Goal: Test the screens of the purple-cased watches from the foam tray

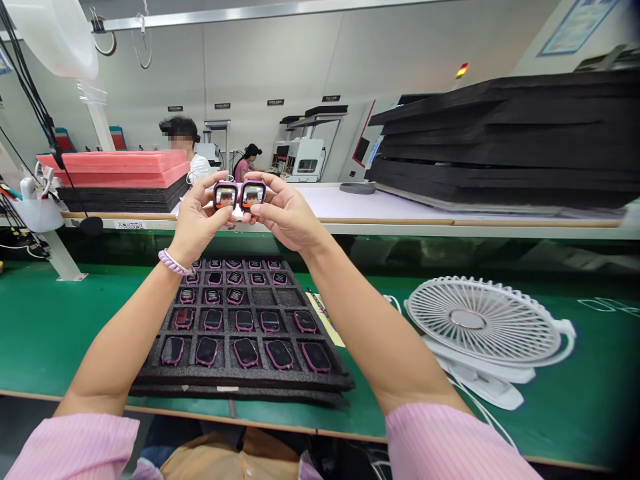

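Observation:
Two small smartwatches with purple cases and lit screens are held up side by side above the bench. My left hand grips the left smartwatch between thumb and fingers. In my right hand is the right smartwatch, pinched the same way with the thumb at its lower edge. Both screens face me and show a picture of a person. Below lies a black foam tray with several purple-cased watches in its compartments; two compartments in the middle row, toward the right, hold nothing.
A white fan stands on the green bench at right. Black foam sheets are stacked on the shelf, pink foam at left. A pen holder stands far left. Two people work behind the shelf.

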Demonstrator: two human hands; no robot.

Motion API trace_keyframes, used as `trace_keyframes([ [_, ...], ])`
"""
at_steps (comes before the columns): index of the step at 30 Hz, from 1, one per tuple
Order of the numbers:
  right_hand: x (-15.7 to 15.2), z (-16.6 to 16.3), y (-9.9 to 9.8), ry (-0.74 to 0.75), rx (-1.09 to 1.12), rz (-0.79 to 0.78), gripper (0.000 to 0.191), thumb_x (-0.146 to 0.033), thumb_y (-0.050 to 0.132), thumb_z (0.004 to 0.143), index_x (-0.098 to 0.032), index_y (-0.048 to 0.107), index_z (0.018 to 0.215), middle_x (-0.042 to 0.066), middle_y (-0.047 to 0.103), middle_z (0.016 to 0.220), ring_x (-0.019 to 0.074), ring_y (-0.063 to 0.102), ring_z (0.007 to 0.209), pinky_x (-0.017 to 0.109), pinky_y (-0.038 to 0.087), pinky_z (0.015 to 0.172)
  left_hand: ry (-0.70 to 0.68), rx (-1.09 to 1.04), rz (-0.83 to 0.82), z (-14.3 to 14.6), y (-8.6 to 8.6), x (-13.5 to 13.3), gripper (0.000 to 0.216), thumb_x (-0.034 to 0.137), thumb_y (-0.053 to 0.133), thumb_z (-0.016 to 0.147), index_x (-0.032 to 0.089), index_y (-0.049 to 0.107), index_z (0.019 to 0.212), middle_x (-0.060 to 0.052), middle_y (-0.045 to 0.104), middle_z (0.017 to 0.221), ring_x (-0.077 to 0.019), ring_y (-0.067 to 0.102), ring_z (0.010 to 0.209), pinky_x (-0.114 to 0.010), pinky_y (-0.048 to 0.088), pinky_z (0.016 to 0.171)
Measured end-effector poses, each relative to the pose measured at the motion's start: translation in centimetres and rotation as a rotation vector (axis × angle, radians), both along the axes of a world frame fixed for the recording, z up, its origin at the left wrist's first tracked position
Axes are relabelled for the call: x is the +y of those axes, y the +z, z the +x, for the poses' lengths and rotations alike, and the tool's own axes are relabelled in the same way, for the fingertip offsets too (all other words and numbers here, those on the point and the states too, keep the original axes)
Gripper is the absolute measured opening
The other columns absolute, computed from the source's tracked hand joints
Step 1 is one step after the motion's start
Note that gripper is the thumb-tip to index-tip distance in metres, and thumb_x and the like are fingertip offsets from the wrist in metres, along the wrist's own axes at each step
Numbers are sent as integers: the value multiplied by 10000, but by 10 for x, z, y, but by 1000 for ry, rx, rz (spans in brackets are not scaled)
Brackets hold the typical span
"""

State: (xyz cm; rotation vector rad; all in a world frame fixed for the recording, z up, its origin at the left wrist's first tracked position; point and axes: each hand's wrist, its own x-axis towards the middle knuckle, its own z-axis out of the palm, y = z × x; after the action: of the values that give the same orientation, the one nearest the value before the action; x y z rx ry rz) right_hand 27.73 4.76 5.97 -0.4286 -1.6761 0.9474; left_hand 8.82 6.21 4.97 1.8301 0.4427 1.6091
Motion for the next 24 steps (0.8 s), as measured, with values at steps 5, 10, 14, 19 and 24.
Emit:
trace_keyframes([
  [5, 1, -3, -29, 33, 36, -47, 614, -272, 790, 735, -227, 533, 1290, 15, 646, 1026, 172, 669, 808, 331, 590, 786, -4, 6, -71, -2, -23, -2, 609, 278, 859, 717, 259, 608, 1272, -10, 701, 990, -121, 707, 692, -253, 623, 709],
  [10, 6, -4, -55, 66, 82, -100, 595, -147, 696, 692, -214, 554, 1266, -2, 667, 1022, 146, 682, 797, 277, 576, 747, -23, 27, -144, -5, -48, 3, 638, 254, 827, 705, 235, 592, 1298, -22, 707, 1034, -114, 714, 725, -253, 635, 754],
  [14, 10, -5, -63, 70, 80, -136, 559, -224, 737, 731, -222, 554, 1260, -2, 661, 996, 159, 680, 780, 299, 576, 724, -16, 26, -151, -6, -56, 6, 611, 262, 827, 715, 220, 604, 1282, -21, 698, 1020, -98, 704, 693, -233, 630, 715],
  [19, 11, -5, -66, 60, 65, -130, 537, -411, 806, 817, -227, 547, 1250, 9, 660, 994, 156, 668, 731, 318, 571, 699, 11, 34, -159, -5, -56, 7, 543, 334, 846, 742, 211, 636, 1228, -15, 718, 969, -89, 679, 623, -207, 602, 625],
  [24, 12, -5, -69, 60, 74, -149, 535, -330, 791, 777, -240, 550, 1247, 7, 670, 1015, 160, 664, 735, 321, 563, 701, 6, 47, -142, -6, -58, 7, 545, 314, 830, 753, 206, 631, 1249, -26, 719, 998, -88, 682, 634, -213, 611, 642],
])
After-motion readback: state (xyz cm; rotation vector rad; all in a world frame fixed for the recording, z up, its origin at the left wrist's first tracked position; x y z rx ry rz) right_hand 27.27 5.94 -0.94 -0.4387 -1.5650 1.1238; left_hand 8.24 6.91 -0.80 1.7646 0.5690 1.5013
